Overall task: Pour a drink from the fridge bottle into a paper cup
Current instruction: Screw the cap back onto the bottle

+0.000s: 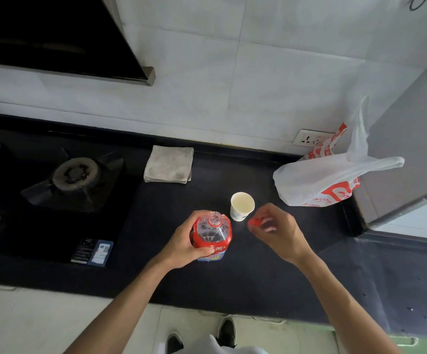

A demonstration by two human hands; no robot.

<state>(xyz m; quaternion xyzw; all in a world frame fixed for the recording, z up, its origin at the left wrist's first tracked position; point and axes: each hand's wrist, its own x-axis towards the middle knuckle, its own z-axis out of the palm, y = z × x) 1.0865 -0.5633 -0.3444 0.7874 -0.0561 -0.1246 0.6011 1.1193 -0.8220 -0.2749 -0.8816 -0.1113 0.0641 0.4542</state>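
The bottle (pixel 212 232) stands upright near the middle of the worktop (pixel 233 277), closer to its front edge than to the wall. Its long axis is vertical and its neck is open, with no cap on it. The left hand (pixel 181 241) grips the bottle's body from the left, fingers curled round the red label. The right hand (pixel 276 231) is beside the bottle on the right, not touching it, and its fingertips pinch the red cap (pixel 253 223).

The paper cup (pixel 242 206) stands upright just beside the bottle, toward the wall and to the right, with its mouth open upward. It lies between the bottle's neck and the right hand. Whether it holds any liquid cannot be told.

Judgement: the pour calls for lifting the bottle and tipping it away and rightward, toward the cup. The left hand already has the bottle, and the right hand is the nearer one for steadying the cup.
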